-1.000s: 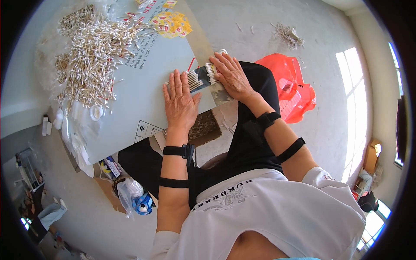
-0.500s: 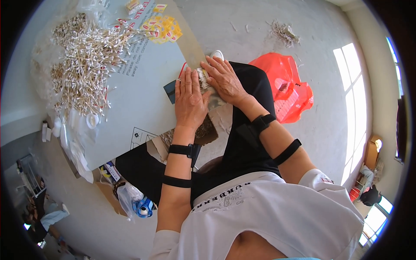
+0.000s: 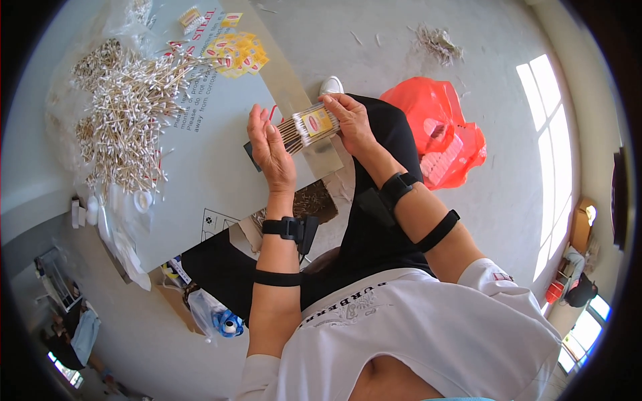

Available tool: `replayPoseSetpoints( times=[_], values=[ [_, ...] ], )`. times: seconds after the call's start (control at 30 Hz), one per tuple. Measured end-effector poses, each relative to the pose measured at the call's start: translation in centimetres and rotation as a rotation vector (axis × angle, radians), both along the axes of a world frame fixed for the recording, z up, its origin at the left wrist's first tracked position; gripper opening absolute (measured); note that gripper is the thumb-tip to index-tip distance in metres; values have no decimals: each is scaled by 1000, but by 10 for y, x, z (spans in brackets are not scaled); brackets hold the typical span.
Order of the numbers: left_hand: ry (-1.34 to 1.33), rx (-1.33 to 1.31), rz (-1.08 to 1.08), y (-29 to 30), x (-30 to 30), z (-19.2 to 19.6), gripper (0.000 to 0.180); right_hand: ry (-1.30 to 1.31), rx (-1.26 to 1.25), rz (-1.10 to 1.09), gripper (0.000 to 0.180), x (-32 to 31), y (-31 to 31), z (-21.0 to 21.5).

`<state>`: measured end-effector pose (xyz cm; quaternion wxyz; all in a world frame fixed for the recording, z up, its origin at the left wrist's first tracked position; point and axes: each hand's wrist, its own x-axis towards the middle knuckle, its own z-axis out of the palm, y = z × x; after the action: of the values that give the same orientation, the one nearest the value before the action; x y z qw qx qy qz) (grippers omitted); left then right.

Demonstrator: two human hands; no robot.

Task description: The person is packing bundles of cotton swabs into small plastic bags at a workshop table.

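Note:
My right hand (image 3: 353, 125) grips the right end of a bundle of cotton swabs (image 3: 292, 133), which have thin brown sticks and white tips. A yellow label card (image 3: 316, 122) lies over the bundle's right part. My left hand (image 3: 273, 155) is at the bundle's left end, fingers stretched upward and palm turned toward the stick ends; whether it touches them is hard to tell. Beneath the hands is the edge of a grey sheet-topped table (image 3: 221, 160), with a dark flat piece (image 3: 251, 155) beside my left hand.
A large heap of loose cotton swabs (image 3: 124, 110) lies on plastic film at the table's left. Yellow cards (image 3: 237, 55) are scattered at the far side. A cardboard box (image 3: 326, 204) with swabs stands below the table edge. On the floor at right is a red plastic bag (image 3: 421, 100).
Both hands pressed around the swabs at the table edge before. Now the bundle is lifted and tilted into view, my left hand has turned its palm inward, and my right hand grips the right end.

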<state>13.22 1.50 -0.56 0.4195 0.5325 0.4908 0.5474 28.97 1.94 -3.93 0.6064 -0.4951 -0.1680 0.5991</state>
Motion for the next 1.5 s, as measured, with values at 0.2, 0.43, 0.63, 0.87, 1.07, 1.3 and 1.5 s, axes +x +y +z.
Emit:
replayPoseSetpoints(
  times=[0.2, 0.43, 0.63, 0.87, 1.07, 1.3, 1.5],
  values=[
    [-73, 38, -13, 5, 7, -1, 52, -57, 54, 35, 30, 0, 3, 0],
    [-192, 40, 21, 5, 11, -2, 57, 33, 37, 57, 36, -2, 2, 6],
    [-278, 6, 13, 8, 20, -1, 62, -225, 107, 51, 36, -2, -1, 4],
    [-354, 10, -20, 13, 41, -1, 62, -351, 98, 60, 38, -7, -3, 14],
    [-362, -2, 124, 4, 35, 2, 62, -87, 53, 78, 43, 3, -3, 16],
    [-412, -33, 89, -4, 39, -2, 65, 294, -31, 28, 38, 0, -3, 11],
    [-485, -22, 97, -3, 38, -4, 60, -51, 29, 57, 35, 8, -8, 5]
  ],
)
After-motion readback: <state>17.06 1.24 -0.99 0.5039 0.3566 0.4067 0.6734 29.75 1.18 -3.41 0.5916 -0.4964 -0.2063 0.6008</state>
